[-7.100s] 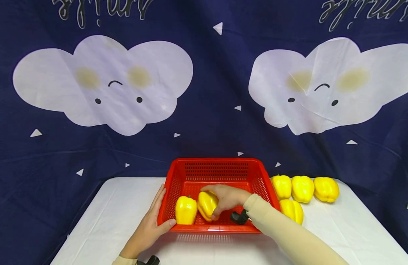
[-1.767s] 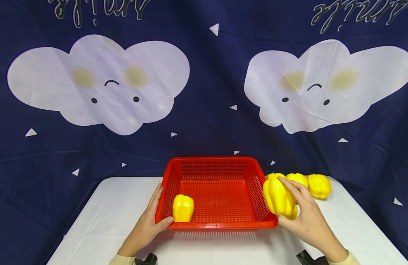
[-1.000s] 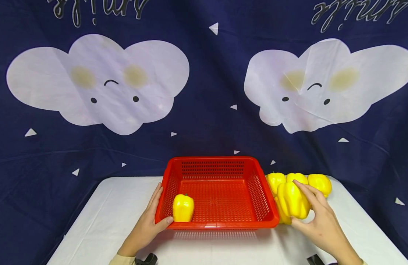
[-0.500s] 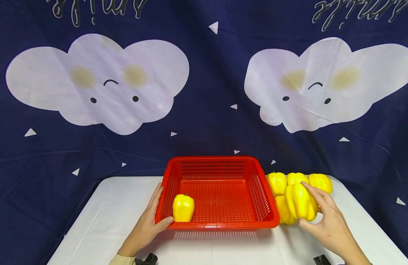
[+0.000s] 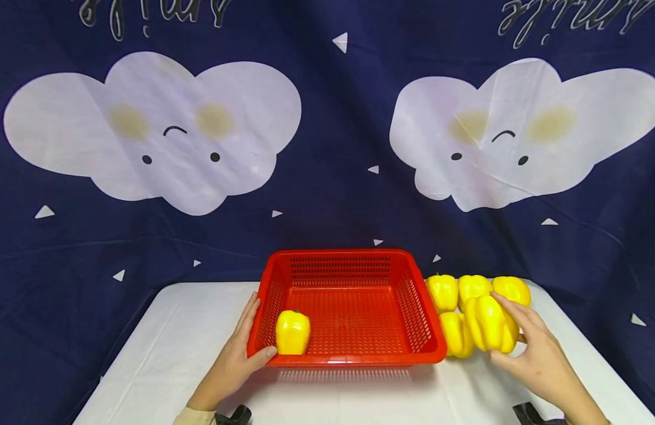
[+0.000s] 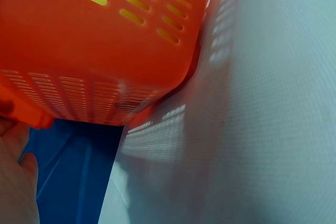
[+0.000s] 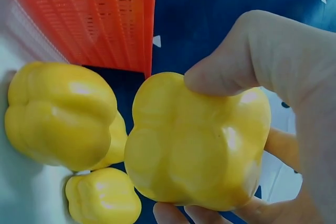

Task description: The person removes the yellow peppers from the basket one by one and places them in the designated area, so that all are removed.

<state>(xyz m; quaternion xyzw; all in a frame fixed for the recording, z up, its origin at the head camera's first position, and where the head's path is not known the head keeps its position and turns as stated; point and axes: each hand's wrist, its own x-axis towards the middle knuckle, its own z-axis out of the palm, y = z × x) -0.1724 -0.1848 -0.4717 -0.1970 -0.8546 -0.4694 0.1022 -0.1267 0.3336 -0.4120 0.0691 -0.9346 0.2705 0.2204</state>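
My right hand grips a yellow bell pepper, thumb on the near side and fingers on the far side. In the right wrist view the held pepper shows its lobed end, close beside other peppers. My left hand holds the near left corner of a red plastic basket, thumb over the rim and fingers along the outer wall. One yellow bell pepper stands inside, in the near left corner. Right of the basket sit more peppers: one in front and a back row.
The basket stands on a white-covered table. Behind it hangs a dark blue cloth printed with white clouds. The front pepper sits right against the basket's right side. Black wrist straps show at the lower edge.
Earlier my right hand was on this pepper inside the basket; it has carried it out over the right side and on rightward, beside the front pepper. My left hand has stayed at the basket.
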